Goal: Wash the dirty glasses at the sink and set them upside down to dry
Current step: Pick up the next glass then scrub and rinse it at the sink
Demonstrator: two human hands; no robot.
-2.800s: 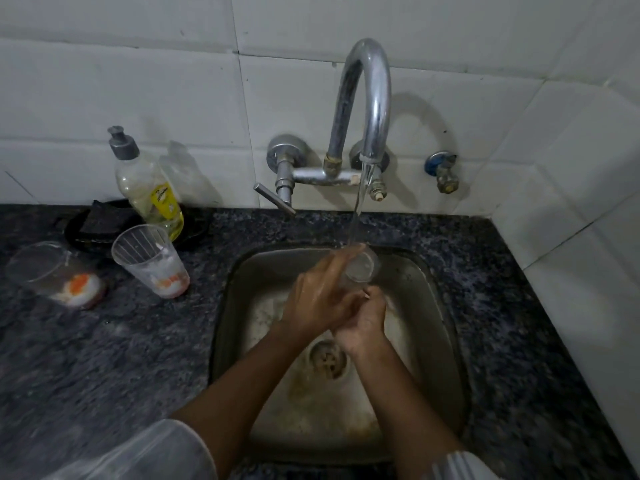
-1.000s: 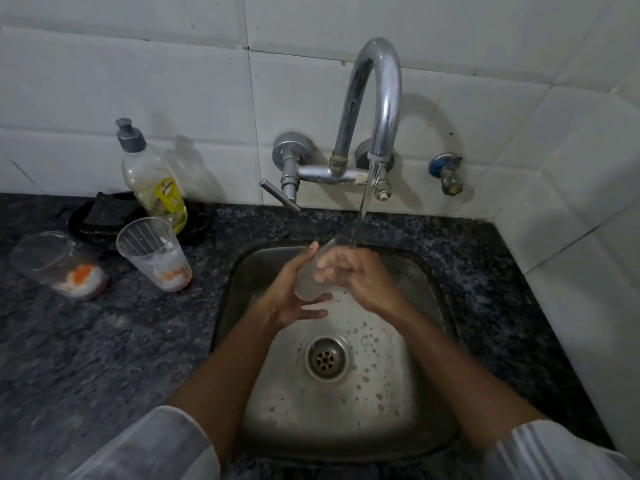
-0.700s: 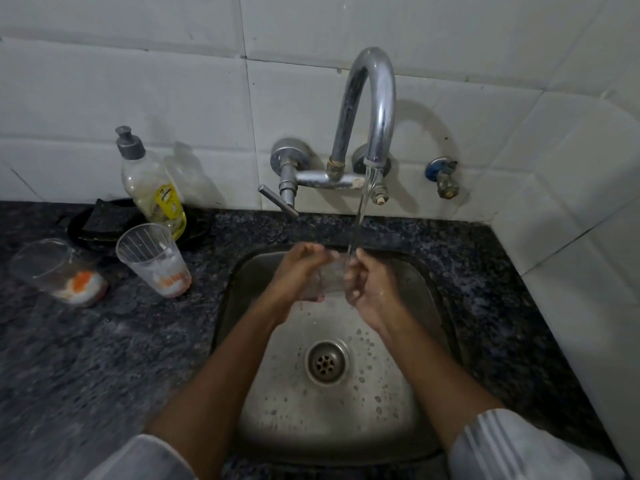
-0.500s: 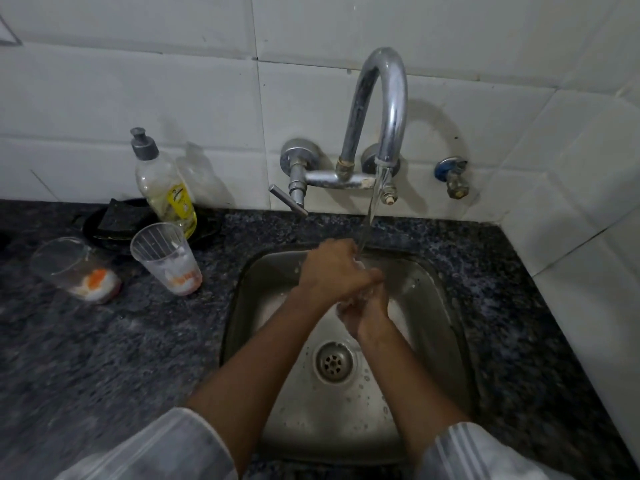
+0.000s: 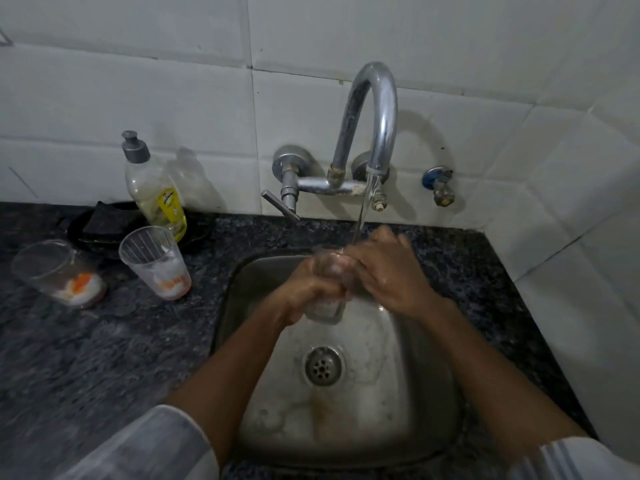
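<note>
Water from the tap (image 5: 375, 109) runs onto the clear tumbler (image 5: 327, 289) held upright over the sink (image 5: 433, 410); the left hand (image 5: 304, 292) has its fingers curled round the lower wall, the right hand (image 5: 388, 271) wraps the rim. Wet and thin-walled, it probably weighs little and slips easily, so mid-body looks safest. Two dirty tumblers (image 5: 154, 261) wait on the bench (image 5: 86, 358).

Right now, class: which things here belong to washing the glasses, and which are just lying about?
Part of the job:
glass under the tap
left hand
right hand
two dirty glasses
running tap
sink
soap bottle

Lying about:
dark dish
wall valve
</note>
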